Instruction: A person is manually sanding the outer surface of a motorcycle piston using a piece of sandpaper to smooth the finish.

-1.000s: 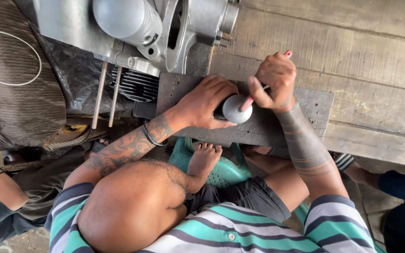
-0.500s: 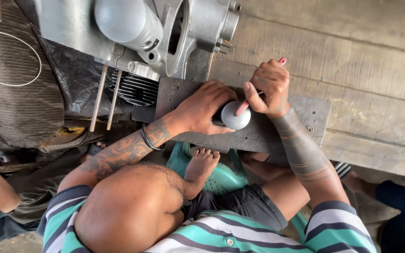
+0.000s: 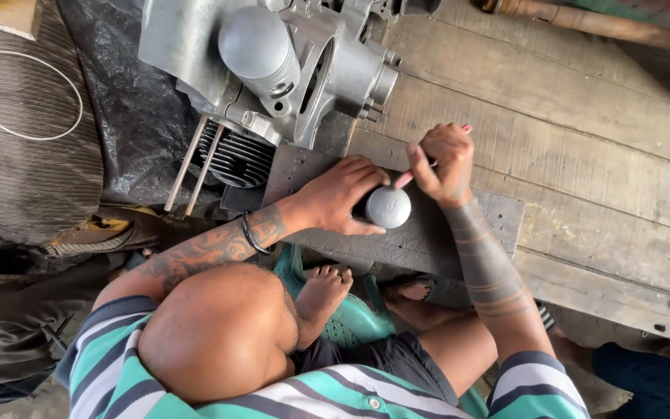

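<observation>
The left hand [image 3: 343, 194] is curling around a round, dome-topped grey metal piston [image 3: 388, 207], fingers and thumb wrapping its side and holding it upright on a flat dark grey slab [image 3: 474, 233] that is serving as the table. The right hand [image 3: 442, 164] is closing in a tight grip around a thin tool with a pink handle [image 3: 403, 180], whose lower end is touching the piston's upper edge while a small red tip is showing past the knuckles at the far side of the hand. The slab is lying on weathered wooden planks [image 3: 583, 124] that are running across the right side of the view. Just beyond the hands, a large silver-grey cast metal engine casing [image 3: 335, 62] is sitting with a second rounded grey piston [image 3: 253, 46] standing out of it, and two long thin metal studs [image 3: 191, 163] are sticking out beside a black finned cylinder [image 3: 234, 159]. A black band [image 3: 251, 235] is circling the left wrist, and both forearms are showing dark tattoos. The person is sitting low in a teal, white and dark striped shirt [image 3: 304, 399], with one bare foot [image 3: 321, 291] resting on a green plastic stool [image 3: 350, 318]. Crumpled black plastic sheeting [image 3: 133, 116] is lying to the left of the casing.
</observation>
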